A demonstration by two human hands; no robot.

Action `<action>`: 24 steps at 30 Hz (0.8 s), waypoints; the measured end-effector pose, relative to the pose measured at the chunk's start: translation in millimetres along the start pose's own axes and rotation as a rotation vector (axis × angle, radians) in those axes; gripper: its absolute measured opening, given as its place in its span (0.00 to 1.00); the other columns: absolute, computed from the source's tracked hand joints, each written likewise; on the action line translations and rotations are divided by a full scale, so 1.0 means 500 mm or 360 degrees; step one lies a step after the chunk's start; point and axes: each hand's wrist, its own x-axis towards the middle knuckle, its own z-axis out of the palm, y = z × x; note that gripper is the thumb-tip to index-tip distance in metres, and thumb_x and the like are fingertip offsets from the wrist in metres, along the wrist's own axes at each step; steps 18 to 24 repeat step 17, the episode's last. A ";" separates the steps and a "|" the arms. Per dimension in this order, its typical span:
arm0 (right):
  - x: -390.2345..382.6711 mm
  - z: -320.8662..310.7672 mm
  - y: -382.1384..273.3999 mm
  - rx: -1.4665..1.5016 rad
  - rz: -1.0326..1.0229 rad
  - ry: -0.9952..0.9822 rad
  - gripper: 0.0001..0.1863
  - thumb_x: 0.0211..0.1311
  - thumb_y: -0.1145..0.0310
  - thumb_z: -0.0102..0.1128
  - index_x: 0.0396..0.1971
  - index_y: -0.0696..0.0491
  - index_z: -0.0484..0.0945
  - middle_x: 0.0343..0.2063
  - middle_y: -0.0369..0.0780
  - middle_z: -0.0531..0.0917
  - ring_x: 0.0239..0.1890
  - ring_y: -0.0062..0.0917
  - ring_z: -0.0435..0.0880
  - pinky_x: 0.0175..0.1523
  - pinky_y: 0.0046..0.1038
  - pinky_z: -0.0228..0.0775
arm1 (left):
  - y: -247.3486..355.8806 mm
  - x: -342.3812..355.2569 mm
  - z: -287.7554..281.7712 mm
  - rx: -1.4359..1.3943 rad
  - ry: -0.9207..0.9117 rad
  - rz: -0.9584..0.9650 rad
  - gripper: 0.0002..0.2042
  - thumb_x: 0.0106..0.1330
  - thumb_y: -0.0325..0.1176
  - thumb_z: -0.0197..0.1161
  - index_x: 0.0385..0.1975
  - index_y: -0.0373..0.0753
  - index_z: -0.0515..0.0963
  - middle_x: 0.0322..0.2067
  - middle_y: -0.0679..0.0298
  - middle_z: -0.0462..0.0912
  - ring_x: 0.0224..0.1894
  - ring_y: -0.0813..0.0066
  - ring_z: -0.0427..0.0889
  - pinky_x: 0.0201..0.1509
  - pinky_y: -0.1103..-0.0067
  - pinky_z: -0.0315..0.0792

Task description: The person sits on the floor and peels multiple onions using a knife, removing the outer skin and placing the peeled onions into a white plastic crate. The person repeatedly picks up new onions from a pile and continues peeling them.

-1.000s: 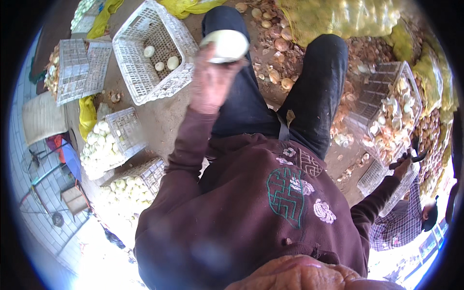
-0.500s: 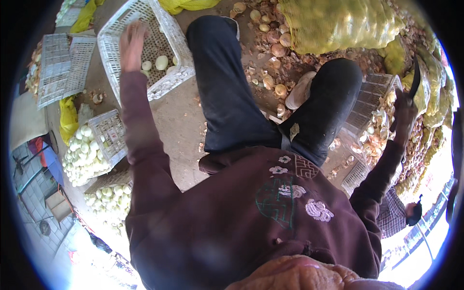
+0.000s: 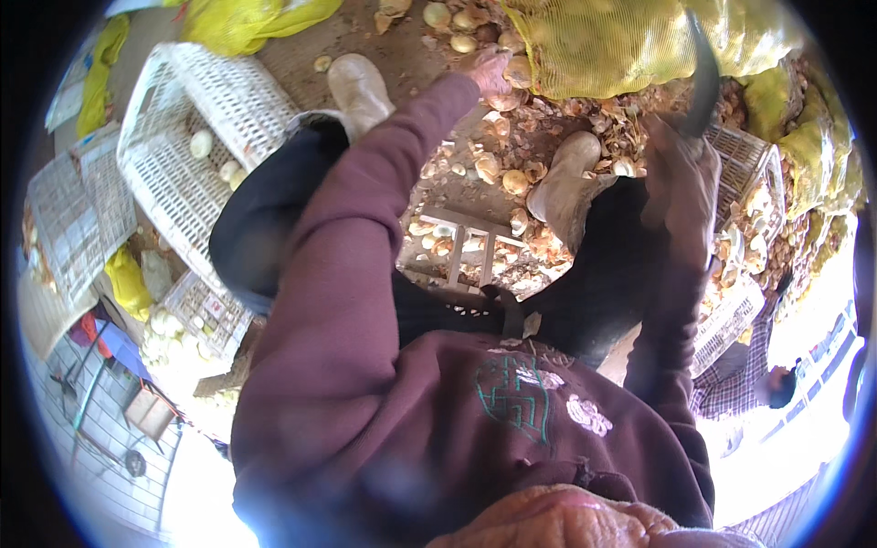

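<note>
My left hand (image 3: 486, 71) reaches forward to the loose onions beside the yellow net bag (image 3: 603, 50). Its fingers are blurred against a brown-skinned onion (image 3: 517, 73), and I cannot make out whether they grip it. On the right, my right hand (image 3: 683, 173) is closed round the handle of a knife (image 3: 703, 78), above my right knee. The dark, curved blade points up and away, in front of the net bag. On the left stands a white plastic crate (image 3: 242, 96) with a few peeled, pale onions (image 3: 202, 142) inside.
Onion skins and onions (image 3: 515, 182) litter the floor between my shoes. A small wooden frame (image 3: 470, 242) lies close to me. More crates (image 3: 78, 205) and peeled onions (image 3: 169, 338) are on the left. Filled net bags (image 3: 813, 164) and another person (image 3: 744, 388) are on the right.
My left hand has left the white crate and swung right to the unpeeled onions. My right hand, still on the knife, has moved inward from the far right. The view has shifted too.
</note>
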 end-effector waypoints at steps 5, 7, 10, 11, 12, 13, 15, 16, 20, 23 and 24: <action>-0.004 -0.026 -0.006 0.0018 0.0063 0.0064 0.16 0.55 0.64 0.62 0.35 0.63 0.76 0.13 0.33 0.71 0.09 0.11 0.63 0.14 0.14 0.51 | 0.081 0.040 0.053 -0.0098 -0.0116 -0.0448 0.47 0.47 0.53 0.67 0.65 0.39 0.52 0.64 0.41 0.50 0.64 0.40 0.56 0.66 0.58 0.54; -0.003 -0.038 -0.003 0.0060 0.0060 0.0090 0.16 0.55 0.64 0.62 0.35 0.64 0.75 0.13 0.34 0.71 0.09 0.11 0.63 0.14 0.14 0.51 | 0.076 0.057 0.074 -0.0076 -0.0021 -0.0404 0.46 0.47 0.53 0.67 0.63 0.38 0.54 0.62 0.41 0.53 0.63 0.42 0.57 0.65 0.57 0.56; -0.003 -0.047 -0.011 0.0104 0.0075 0.0131 0.16 0.54 0.65 0.62 0.35 0.64 0.75 0.13 0.34 0.71 0.09 0.11 0.63 0.14 0.14 0.51 | 0.079 0.052 0.066 -0.0859 0.0233 -0.0630 0.40 0.47 0.47 0.70 0.58 0.35 0.58 0.51 0.47 0.66 0.55 0.52 0.69 0.57 0.63 0.69; -0.006 -0.048 -0.017 0.0119 0.0081 0.0149 0.16 0.54 0.65 0.62 0.35 0.63 0.75 0.13 0.34 0.71 0.09 0.11 0.63 0.14 0.14 0.51 | 0.082 0.049 0.055 -0.1813 0.0300 -0.0874 0.39 0.47 0.45 0.70 0.57 0.35 0.59 0.49 0.49 0.69 0.52 0.56 0.71 0.55 0.66 0.72; -0.010 -0.049 -0.019 0.0136 0.0080 0.0164 0.16 0.55 0.65 0.62 0.35 0.63 0.75 0.13 0.34 0.70 0.09 0.11 0.63 0.14 0.14 0.51 | 0.076 0.032 0.040 -0.1743 0.0280 -0.0815 0.36 0.49 0.41 0.70 0.55 0.35 0.60 0.48 0.51 0.68 0.51 0.59 0.73 0.55 0.72 0.73; -0.015 -0.048 -0.018 0.0235 0.0090 0.0185 0.15 0.56 0.65 0.62 0.36 0.63 0.75 0.13 0.33 0.70 0.10 0.11 0.63 0.14 0.14 0.51 | 0.076 0.009 0.011 -0.1681 0.0270 -0.0760 0.33 0.50 0.37 0.70 0.53 0.35 0.61 0.48 0.53 0.68 0.50 0.61 0.74 0.55 0.78 0.75; -0.018 -0.061 -0.011 0.0259 0.0079 0.0101 0.15 0.57 0.65 0.62 0.37 0.62 0.75 0.13 0.33 0.70 0.10 0.11 0.63 0.14 0.14 0.52 | 0.079 -0.053 -0.030 -0.2463 0.0310 -0.0569 0.35 0.47 0.32 0.72 0.56 0.38 0.61 0.51 0.56 0.68 0.49 0.67 0.75 0.44 0.82 0.79; -0.023 -0.067 -0.007 0.0275 0.0064 0.0062 0.15 0.57 0.65 0.62 0.37 0.62 0.75 0.13 0.33 0.70 0.10 0.11 0.63 0.14 0.14 0.52 | 0.086 -0.086 -0.066 -0.2629 0.0184 -0.0495 0.36 0.48 0.32 0.72 0.58 0.40 0.60 0.52 0.57 0.68 0.49 0.67 0.75 0.42 0.81 0.79; -0.027 -0.067 -0.001 0.0342 0.0011 0.0001 0.15 0.57 0.65 0.62 0.38 0.60 0.76 0.13 0.33 0.70 0.10 0.11 0.64 0.15 0.13 0.54 | 0.107 -0.106 -0.086 -0.2785 0.0239 -0.0274 0.35 0.52 0.40 0.70 0.59 0.43 0.62 0.50 0.62 0.73 0.56 0.66 0.70 0.56 0.62 0.70; -0.027 -0.067 -0.001 0.0342 0.0011 0.0001 0.15 0.57 0.65 0.62 0.38 0.60 0.76 0.13 0.33 0.70 0.10 0.11 0.64 0.15 0.13 0.54 | 0.107 -0.106 -0.086 -0.2785 0.0239 -0.0274 0.35 0.52 0.40 0.70 0.59 0.43 0.62 0.50 0.62 0.73 0.56 0.66 0.70 0.56 0.62 0.70; -0.027 -0.067 -0.001 0.0342 0.0011 0.0001 0.15 0.57 0.65 0.62 0.38 0.60 0.76 0.13 0.33 0.70 0.10 0.11 0.64 0.15 0.13 0.54 | 0.107 -0.106 -0.086 -0.2785 0.0239 -0.0274 0.35 0.52 0.40 0.70 0.59 0.43 0.62 0.50 0.62 0.73 0.56 0.66 0.70 0.56 0.62 0.70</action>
